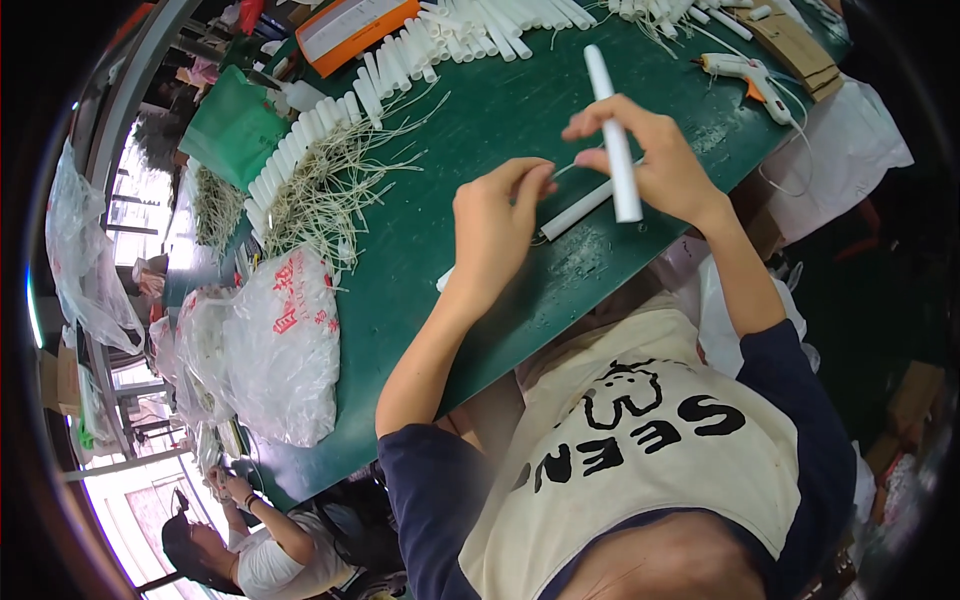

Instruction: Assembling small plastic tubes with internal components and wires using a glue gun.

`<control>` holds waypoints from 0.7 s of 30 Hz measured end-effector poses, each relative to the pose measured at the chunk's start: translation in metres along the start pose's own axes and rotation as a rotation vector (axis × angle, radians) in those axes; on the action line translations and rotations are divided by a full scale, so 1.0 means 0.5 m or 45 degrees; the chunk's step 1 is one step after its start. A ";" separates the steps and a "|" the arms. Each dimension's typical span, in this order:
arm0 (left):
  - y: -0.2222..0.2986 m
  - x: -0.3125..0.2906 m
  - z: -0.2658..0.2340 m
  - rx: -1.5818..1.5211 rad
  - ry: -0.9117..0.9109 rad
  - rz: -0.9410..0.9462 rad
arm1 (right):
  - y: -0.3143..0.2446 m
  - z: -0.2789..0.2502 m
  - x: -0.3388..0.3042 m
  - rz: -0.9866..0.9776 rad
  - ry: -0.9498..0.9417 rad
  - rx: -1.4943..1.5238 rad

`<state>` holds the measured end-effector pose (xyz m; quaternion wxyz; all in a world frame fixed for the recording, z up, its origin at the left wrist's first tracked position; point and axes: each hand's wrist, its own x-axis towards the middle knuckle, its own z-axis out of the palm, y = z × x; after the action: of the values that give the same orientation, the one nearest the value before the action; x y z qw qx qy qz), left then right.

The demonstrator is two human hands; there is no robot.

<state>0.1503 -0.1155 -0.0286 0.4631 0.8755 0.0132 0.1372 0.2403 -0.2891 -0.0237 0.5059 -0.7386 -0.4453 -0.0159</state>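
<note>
Between the thumb and fingers of my right hand (668,168) a white tube (607,110) stands almost upright, above the green table. My left hand (492,232) pinches with thumb and forefinger. A thin pale strand (565,168) stretches from its fingertips toward my right thumb. Another white tube (578,212) lies on the table below the two hands, partly covered by the held tube. The end of one more white piece (445,279) peeks out beside my left wrist.
White tubes with trailing strands (345,170) line the table's far left. More white tubes (480,28) lie beside an orange box (355,35). A glue gun (745,80) rests at far right, a plastic bag (280,345) at left. Another person (265,550) sits at lower left.
</note>
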 end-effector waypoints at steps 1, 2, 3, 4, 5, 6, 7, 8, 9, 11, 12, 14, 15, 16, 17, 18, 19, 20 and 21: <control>-0.006 0.002 -0.004 -0.058 0.062 -0.025 | 0.007 -0.007 0.000 -0.053 0.155 -0.028; -0.007 0.002 -0.008 -0.058 0.057 -0.023 | 0.012 -0.015 -0.002 -0.105 0.308 -0.058; -0.006 0.001 -0.013 -0.057 0.045 -0.028 | 0.009 -0.028 -0.005 -0.062 0.334 -0.095; -0.006 0.000 -0.015 -0.055 0.034 -0.033 | 0.013 -0.037 -0.008 -0.076 0.385 -0.180; -0.003 0.001 -0.014 -0.053 0.032 -0.031 | 0.020 -0.043 -0.009 -0.045 0.406 -0.154; 0.000 0.001 -0.014 -0.130 -0.014 -0.097 | 0.024 -0.047 -0.012 -0.015 0.426 -0.127; 0.003 0.001 -0.014 -0.206 -0.059 -0.163 | 0.024 -0.051 -0.015 -0.015 0.428 -0.127; 0.008 0.002 -0.013 -0.206 -0.061 -0.161 | 0.024 -0.055 -0.017 0.037 0.404 -0.233; 0.015 0.002 -0.013 -0.230 -0.121 -0.195 | 0.026 -0.059 -0.020 0.090 0.380 -0.338; 0.015 0.003 -0.011 -0.252 -0.181 -0.227 | 0.041 -0.064 -0.029 -0.082 0.422 -0.595; 0.009 0.002 -0.011 -0.252 -0.176 -0.194 | 0.048 -0.066 -0.031 -0.258 0.458 -0.849; 0.007 0.004 -0.011 -0.254 -0.179 -0.158 | 0.056 -0.072 -0.034 -0.301 0.475 -0.828; 0.010 0.004 -0.011 -0.229 -0.171 -0.154 | 0.059 -0.076 -0.038 -0.342 0.490 -0.808; 0.011 0.005 -0.011 -0.203 -0.162 -0.150 | 0.056 -0.080 -0.045 -0.338 0.493 -0.813; 0.009 0.006 -0.012 -0.203 -0.165 -0.148 | 0.049 -0.081 -0.054 -0.112 0.403 -0.802; 0.004 0.005 -0.013 -0.186 -0.107 -0.122 | 0.045 -0.083 -0.061 0.111 0.311 -0.786; -0.001 0.005 -0.015 -0.169 -0.046 -0.095 | 0.046 -0.084 -0.063 0.111 0.313 -0.786; -0.005 0.005 -0.016 -0.168 -0.049 -0.091 | 0.046 -0.087 -0.067 0.132 0.275 -0.873; -0.010 0.006 -0.018 -0.176 -0.019 -0.086 | 0.046 -0.089 -0.070 0.153 0.236 -0.959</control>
<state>0.1515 -0.1051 -0.0271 0.5269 0.8415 0.0298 0.1157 0.2540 -0.3476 -0.0355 0.2376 -0.8927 -0.3166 -0.2152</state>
